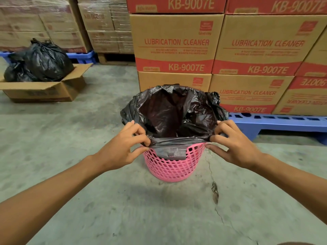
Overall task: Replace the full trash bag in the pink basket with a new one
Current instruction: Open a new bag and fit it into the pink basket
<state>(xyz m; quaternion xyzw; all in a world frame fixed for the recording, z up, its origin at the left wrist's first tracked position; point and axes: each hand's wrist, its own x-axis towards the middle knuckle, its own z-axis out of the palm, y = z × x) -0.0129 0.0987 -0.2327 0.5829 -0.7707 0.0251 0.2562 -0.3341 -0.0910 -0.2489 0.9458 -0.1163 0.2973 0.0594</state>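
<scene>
Hands are stretched forward from both forearms over the pink basket (174, 165), which stands on the concrete floor (79, 156) in front of a stack of cartons. The left hand (122, 147) is closed in a pinch on the near left edge of the black trash bag (175, 114), thumb below and fingers curled above, just at the basket's rim. The right hand (235, 144) is likewise closed on the near right edge of the bag, its thumb stretched out underneath. Between the two hands the plastic is drawn taut across the near rim, and a flap is folded down over the pink lattice. The bag's mouth is held wide, its far side standing crumpled above the basket. Directly behind are seen the cartons (177, 43) marked LUBRICATION CLEANER, set on a blue pallet (276, 121). Well apart, at the far left, two tied black bags (44, 61) are seen in an open cardboard box (46, 91).
</scene>
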